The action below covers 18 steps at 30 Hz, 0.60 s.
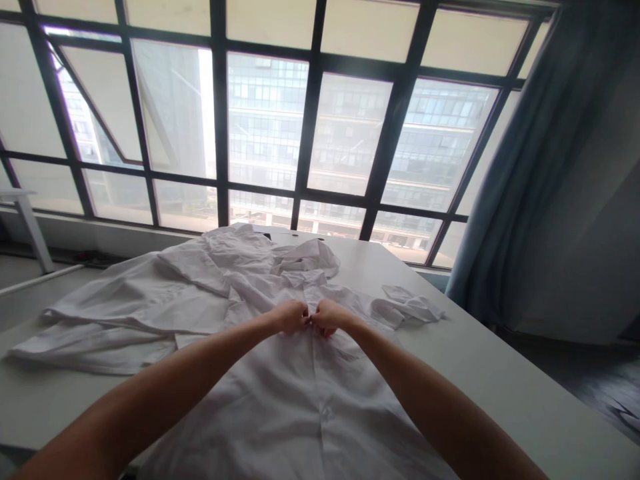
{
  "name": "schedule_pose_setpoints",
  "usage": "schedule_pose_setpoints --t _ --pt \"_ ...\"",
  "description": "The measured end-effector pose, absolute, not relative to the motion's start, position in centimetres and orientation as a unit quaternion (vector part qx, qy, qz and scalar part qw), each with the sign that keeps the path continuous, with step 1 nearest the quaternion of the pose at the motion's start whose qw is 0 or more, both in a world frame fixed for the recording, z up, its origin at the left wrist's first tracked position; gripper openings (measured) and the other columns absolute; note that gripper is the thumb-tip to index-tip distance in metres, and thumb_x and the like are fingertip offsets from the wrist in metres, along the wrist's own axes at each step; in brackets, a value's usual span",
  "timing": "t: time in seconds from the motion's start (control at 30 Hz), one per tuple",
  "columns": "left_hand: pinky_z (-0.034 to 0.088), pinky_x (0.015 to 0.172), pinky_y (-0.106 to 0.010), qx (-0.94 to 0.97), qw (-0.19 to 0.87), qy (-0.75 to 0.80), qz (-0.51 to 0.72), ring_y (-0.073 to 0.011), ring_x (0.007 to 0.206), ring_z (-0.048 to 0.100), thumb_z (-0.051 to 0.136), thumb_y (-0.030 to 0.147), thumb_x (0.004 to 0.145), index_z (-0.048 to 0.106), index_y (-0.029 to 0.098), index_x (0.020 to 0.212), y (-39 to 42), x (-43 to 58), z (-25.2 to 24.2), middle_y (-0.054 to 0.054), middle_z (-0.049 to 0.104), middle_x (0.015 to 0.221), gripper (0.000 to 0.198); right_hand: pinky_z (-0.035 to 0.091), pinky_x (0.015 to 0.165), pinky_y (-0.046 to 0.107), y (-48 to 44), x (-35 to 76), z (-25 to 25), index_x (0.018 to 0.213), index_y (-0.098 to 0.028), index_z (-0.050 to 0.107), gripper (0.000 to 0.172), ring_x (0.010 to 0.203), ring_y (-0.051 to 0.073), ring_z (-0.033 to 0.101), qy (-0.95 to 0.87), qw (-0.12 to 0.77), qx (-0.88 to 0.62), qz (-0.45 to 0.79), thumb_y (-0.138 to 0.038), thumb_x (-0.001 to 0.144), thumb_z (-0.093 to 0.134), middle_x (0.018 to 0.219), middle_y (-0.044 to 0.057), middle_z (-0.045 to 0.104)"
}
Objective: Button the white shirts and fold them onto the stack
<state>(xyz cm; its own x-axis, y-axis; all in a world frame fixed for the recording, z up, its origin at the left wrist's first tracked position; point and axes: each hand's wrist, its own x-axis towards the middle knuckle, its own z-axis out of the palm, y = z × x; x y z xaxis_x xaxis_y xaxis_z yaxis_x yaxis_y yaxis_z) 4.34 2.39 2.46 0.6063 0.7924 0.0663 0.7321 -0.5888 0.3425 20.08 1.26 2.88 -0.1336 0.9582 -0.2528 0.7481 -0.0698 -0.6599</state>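
Observation:
A white shirt lies spread on a white table, collar toward the window. My left hand and my right hand meet at the front placket below the collar. Both have their fingers pinched together on the shirt's front edge. A button shows lower on the placket. One sleeve lies crumpled to the right, and more white cloth spreads to the left.
A large window with dark frames fills the far side, and a blue-grey curtain hangs at the right. A white table leg or stand is at the far left. Dark floor lies right of the table.

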Motion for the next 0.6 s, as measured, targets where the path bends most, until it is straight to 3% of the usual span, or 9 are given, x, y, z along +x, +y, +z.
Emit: schedule_pose_setpoints --t 0.13,0.27,0.6 --pt "0.041 0.057 -0.026 0.872 0.187 0.438 0.113 -0.0180 0.063 0.061 0.058 0.019 0.081 0.075 0.014 0.077 3.6 5.7 2.2 -0.005 0.067 0.065 0.018 0.051 0.048 0.024 1.0 21.1 3.3 0.055 -0.014 0.059 0.024 0.047 0.016 0.061 -0.625 0.155 -0.649 0.405 -0.013 0.079 0.060 0.052 0.005 0.063" --pt "0.034 0.045 -0.022 0.833 0.289 0.461 0.097 -0.0121 0.046 0.048 0.060 0.019 0.074 0.066 0.015 0.060 3.9 5.9 2.4 0.000 0.054 0.048 0.016 0.051 0.048 0.019 0.3 21.6 3.8 0.060 -0.015 0.059 0.020 0.050 0.013 0.063 -0.588 0.177 -0.651 0.446 -0.010 0.078 0.058 0.056 0.004 0.066" --pt "0.029 0.038 -0.020 0.754 0.441 0.478 0.091 -0.0088 0.038 0.043 0.064 0.022 0.074 0.056 0.015 0.053 3.4 5.6 2.8 0.003 0.048 0.042 0.024 0.048 0.047 0.017 -0.8 22.0 2.5 0.063 -0.016 0.060 0.020 0.051 0.012 0.063 -0.567 0.281 -0.594 0.497 -0.010 0.081 0.053 0.055 0.002 0.064"
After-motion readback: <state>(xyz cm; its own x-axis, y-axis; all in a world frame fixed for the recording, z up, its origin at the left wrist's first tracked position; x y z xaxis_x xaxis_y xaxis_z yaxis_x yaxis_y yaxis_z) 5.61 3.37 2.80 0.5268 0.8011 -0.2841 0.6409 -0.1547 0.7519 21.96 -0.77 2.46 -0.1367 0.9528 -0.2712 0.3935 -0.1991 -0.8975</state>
